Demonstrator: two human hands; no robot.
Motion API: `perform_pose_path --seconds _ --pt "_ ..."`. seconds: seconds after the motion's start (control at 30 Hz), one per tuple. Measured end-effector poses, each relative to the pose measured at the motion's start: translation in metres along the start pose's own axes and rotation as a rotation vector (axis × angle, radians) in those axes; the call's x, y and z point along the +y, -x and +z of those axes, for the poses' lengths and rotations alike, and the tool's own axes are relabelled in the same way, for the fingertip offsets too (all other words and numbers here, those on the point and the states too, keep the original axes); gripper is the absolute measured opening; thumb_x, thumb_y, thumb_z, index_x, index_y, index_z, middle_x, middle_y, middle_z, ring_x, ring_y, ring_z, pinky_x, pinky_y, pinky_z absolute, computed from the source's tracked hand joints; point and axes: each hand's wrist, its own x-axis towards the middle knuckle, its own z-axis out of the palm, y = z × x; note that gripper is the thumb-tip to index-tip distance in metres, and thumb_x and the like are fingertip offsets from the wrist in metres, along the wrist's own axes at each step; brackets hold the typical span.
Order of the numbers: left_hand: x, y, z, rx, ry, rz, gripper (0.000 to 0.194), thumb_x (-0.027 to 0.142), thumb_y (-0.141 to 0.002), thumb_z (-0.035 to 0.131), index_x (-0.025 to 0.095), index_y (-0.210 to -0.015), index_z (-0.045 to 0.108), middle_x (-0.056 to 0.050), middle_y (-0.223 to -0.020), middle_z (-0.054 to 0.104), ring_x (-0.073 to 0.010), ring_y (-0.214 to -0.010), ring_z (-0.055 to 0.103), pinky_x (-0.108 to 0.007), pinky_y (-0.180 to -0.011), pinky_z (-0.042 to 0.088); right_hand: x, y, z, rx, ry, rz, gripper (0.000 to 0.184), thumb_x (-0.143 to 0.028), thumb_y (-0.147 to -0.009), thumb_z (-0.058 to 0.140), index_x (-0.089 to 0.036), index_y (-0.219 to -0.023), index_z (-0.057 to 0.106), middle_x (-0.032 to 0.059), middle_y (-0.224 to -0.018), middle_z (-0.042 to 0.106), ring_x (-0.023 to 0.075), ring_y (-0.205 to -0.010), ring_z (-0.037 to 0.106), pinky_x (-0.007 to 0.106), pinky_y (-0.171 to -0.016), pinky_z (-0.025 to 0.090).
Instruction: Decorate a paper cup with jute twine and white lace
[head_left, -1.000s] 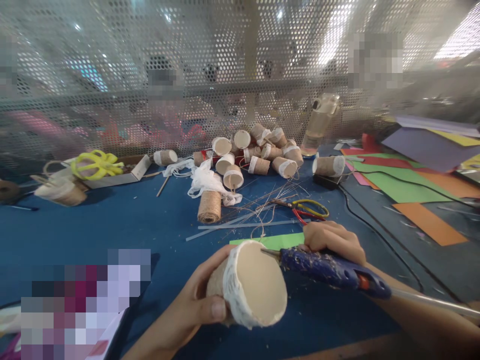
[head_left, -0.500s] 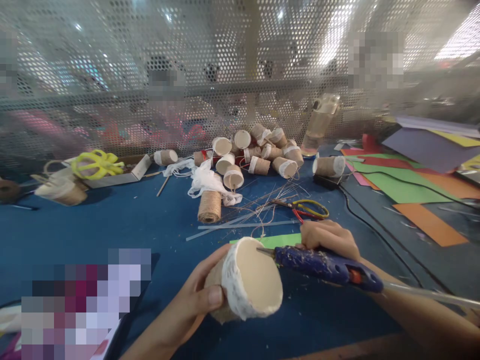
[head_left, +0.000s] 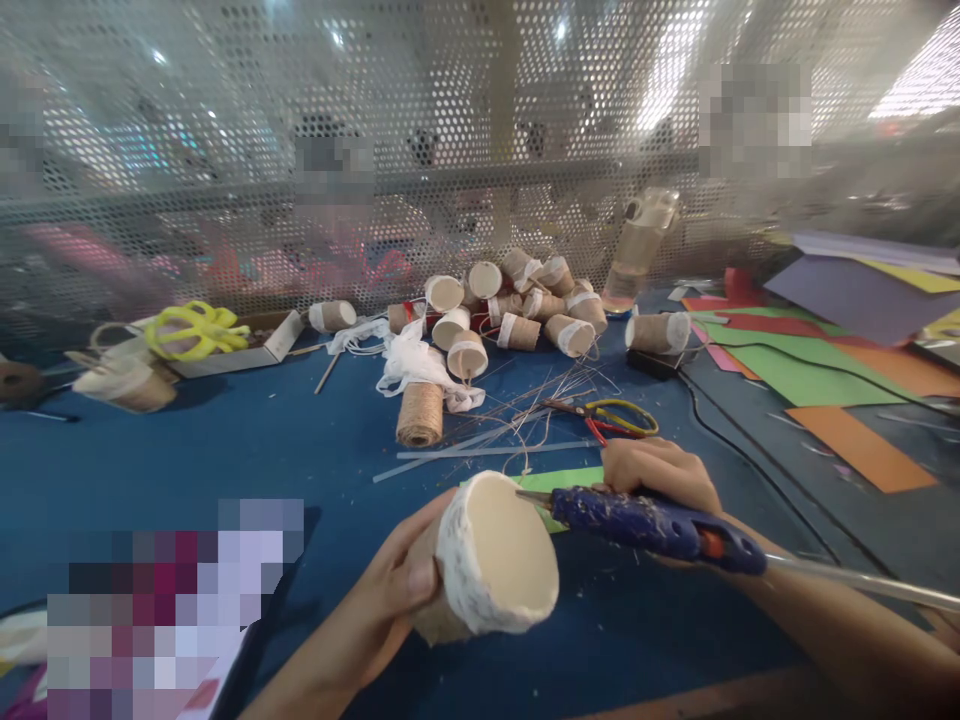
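My left hand (head_left: 409,580) is wrapped round a paper cup (head_left: 510,550) covered in brown twine, with a white lace band round its rim. The cup is tilted, its open mouth facing right and toward me. My right hand (head_left: 660,475) is closed on a dark blue hot glue gun (head_left: 637,525) with a clear glue stick out of its back. The gun's metal nozzle sits at the cup's upper rim; whether it touches is hard to tell. Behind the cup lies a green paper strip (head_left: 566,483), partly hidden.
A twine spool (head_left: 420,415) stands beyond the cup, near scissors (head_left: 622,417) and loose glue sticks. Several twine-wrapped cups (head_left: 519,332) are heaped at the back by a bottle (head_left: 641,245). Coloured paper (head_left: 810,370) and a black cable (head_left: 720,450) lie right; a box (head_left: 270,345) left.
My left hand has turned the cup slightly and shifted it a little to the left. The glue gun and my right hand have barely moved.
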Motion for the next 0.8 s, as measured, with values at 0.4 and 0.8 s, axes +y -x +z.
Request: perform_pose_path --seconds 0.4,0.8 --pt "0.009 -0.008 0.009 -0.201 0.029 -0.007 0.068 0.062 -0.082 0.07 0.02 -0.136 0.066 -0.015 -0.131 0.071 -0.0374 -0.12 0.066 -0.042 -0.098 0.053 -0.001 0.001 0.002 0.006 -0.138 0.029 0.043 -0.056 -0.099 0.047 -0.023 -0.072 0.047 -0.0025 -0.061 0.046 0.0131 -0.053 0.043 0.027 -0.05 0.036" --pt "0.009 -0.011 0.013 -0.21 0.019 0.002 0.07 0.06 -0.083 0.07 0.023 -0.141 0.06 -0.015 -0.128 0.071 -0.0275 -0.089 0.073 -0.036 -0.077 0.057 -0.002 0.003 0.0 0.019 -0.137 0.088 0.038 -0.053 -0.095 0.054 -0.023 -0.073 0.048 -0.0032 -0.063 0.047 0.0118 -0.053 0.045 0.025 -0.05 0.038"
